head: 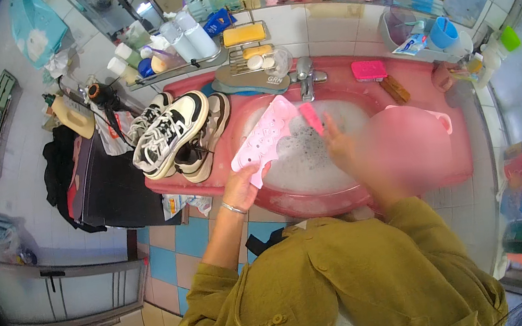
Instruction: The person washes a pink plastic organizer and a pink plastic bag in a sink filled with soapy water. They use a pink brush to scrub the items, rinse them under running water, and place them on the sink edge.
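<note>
My left hand (242, 185) grips the lower end of a small pink plastic washboard (264, 135), tilted over the left side of the pink sink basin (292, 204). Raised ridges and small holes mark its face. In my right hand (338, 144) is a bright pink brush (311, 118), held by its near end to the right of the washboard, apart from it. Cloudy, soapy water (310, 156) with grey foam fills the basin beneath both hands. The chrome faucet (306, 79) stands behind the brush.
Sneakers (172, 135) are piled on the left counter, with grey insoles (249, 82) behind. A pink soap box (369, 69), a brown wooden-looking brush (395, 89) and a partly blurred pink container (409, 147) sit at right. Bottles (188, 35) line the shelf under the mirror.
</note>
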A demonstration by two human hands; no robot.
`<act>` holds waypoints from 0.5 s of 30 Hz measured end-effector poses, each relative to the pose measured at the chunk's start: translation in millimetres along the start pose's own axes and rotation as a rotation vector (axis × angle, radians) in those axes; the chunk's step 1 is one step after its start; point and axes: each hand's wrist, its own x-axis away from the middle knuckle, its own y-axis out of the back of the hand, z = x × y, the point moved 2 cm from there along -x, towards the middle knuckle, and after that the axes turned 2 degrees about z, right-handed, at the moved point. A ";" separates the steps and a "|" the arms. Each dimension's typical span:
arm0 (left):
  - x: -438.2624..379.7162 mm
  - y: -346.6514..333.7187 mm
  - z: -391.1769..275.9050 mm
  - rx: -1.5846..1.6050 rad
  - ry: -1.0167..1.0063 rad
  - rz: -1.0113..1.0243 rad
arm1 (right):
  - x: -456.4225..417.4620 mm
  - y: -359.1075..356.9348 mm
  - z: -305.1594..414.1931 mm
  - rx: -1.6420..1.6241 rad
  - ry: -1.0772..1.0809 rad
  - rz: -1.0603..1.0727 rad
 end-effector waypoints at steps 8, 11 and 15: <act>-2.4 19.0 19.3 0.080 0.057 0.032 | 42.0 -6.3 129.1 -0.063 -0.089 0.268; 5.2 3.7 9.2 0.083 0.074 0.047 | 35.4 -17.7 116.7 -0.070 -0.085 0.164; -5.4 37.8 9.2 0.111 0.112 0.022 | 51.0 -33.9 156.2 0.106 -0.043 0.252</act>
